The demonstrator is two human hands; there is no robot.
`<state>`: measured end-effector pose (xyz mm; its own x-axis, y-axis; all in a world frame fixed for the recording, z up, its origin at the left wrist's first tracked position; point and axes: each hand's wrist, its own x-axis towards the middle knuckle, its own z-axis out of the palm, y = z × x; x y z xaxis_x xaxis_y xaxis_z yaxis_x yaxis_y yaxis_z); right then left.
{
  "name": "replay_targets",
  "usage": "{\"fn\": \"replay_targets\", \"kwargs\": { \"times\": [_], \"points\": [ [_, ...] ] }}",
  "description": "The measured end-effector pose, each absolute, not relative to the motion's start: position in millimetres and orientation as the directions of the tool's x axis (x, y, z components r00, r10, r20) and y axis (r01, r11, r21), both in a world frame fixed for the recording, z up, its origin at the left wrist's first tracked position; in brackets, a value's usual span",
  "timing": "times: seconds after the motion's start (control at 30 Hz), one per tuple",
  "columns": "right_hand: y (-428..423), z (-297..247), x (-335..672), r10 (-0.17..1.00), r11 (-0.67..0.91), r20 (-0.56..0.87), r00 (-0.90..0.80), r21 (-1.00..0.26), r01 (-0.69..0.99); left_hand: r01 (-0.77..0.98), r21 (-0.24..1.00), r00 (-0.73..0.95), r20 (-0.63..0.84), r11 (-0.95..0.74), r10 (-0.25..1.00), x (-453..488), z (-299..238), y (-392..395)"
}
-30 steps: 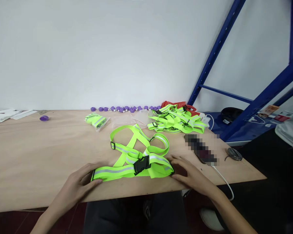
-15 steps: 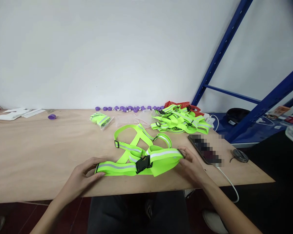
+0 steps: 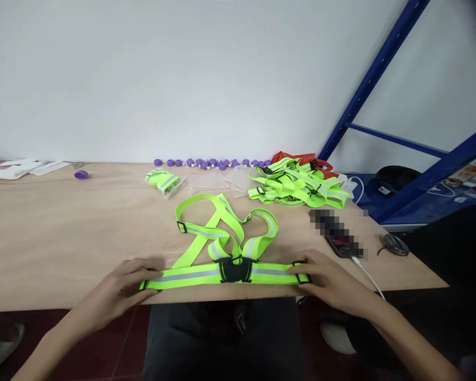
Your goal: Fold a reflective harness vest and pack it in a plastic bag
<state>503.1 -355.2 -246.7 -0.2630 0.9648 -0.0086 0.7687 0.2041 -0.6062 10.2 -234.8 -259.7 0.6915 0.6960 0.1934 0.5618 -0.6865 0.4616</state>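
Left hand (image 3: 121,288) and right hand (image 3: 328,280), set wide apart, press the neon-green reflective strap vest's (image 3: 222,248) waistband ends flat against the plywood tabletop (image 3: 63,233), stretching it straight.

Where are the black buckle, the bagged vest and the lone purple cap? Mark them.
black buckle (image 3: 235,270), head view, centre of the clasp
bagged vest (image 3: 164,181), head view, middle of the packet
lone purple cap (image 3: 81,174), head view, its top
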Motion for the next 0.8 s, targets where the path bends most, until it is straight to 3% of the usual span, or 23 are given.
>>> {"fn": "replay_targets", "kwargs": {
  "times": [0.07, 0.17, 0.27, 0.37, 0.47, 0.6, 0.8],
  "points": [
    [-350, -246, 500, 0.955, 0.242, -0.009, -0.295, -0.551, 0.799, 0.590, 0.357, 0.705, 0.211, -0.724, 0.678, 17, -262, -241],
    [-324, -229, 488, 0.955, 0.294, 0.180, -0.235, -0.489, 0.821, 0.589, 0.242, 0.697, 0.332, -0.771, 0.636, 48, -257, -262],
    [-280, -206, 454, 0.927, 0.309, 0.324, -0.188, -0.380, 0.872, 0.509, 0.260, 0.705, 0.422, -0.821, 0.570, 101, -260, -291],
    [-236, -202, 406, 0.995, 0.095, -0.008, -0.100, -0.223, 0.970, 0.528, 0.253, 0.729, 0.354, -0.810, 0.586, 147, -278, -310],
    [-203, -219, 376, 0.957, 0.086, -0.259, -0.131, -0.181, 0.980, 0.552, 0.226, 0.753, 0.280, -0.803, 0.596, 164, -296, -313],
    [-174, -236, 377, 0.944, 0.142, -0.250, -0.216, -0.285, 0.948, 0.542, 0.229, 0.773, 0.240, -0.808, 0.587, 160, -303, -309],
    [-141, -235, 387, 0.987, 0.090, -0.093, -0.135, -0.378, 0.921, 0.548, 0.278, 0.750, 0.253, -0.789, 0.611, 161, -303, -310]
  ]
}}
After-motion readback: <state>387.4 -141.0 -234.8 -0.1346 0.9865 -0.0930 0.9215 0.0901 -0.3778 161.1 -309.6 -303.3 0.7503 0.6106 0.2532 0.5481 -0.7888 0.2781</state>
